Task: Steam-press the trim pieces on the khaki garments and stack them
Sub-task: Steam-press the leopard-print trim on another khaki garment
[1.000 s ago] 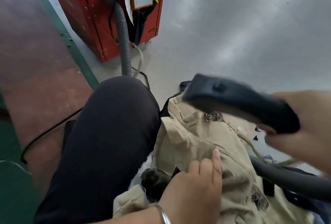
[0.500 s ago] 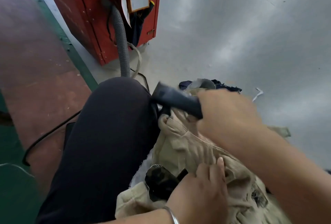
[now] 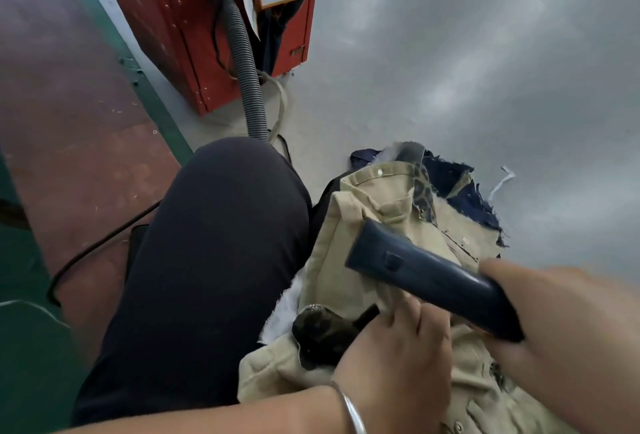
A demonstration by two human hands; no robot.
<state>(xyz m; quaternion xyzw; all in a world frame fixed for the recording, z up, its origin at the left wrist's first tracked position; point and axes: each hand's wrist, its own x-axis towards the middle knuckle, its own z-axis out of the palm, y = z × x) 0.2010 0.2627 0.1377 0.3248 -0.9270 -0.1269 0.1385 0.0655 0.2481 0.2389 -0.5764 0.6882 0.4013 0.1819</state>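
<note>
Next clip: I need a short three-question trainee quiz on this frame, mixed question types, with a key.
1. True or false: the right hand grips the dark blue steamer.
2. Where does the left hand rest?
A. on the grey hose
B. on the khaki garment
C. on the red cabinet
3. Fill in: the grey ribbed hose runs up to the ___ cabinet.

Key
1. True; the fingers wrap its rear end while its front end lies over the khaki garment.
2. B; it presses the khaki fabric, just under the steamer.
3. red
</note>
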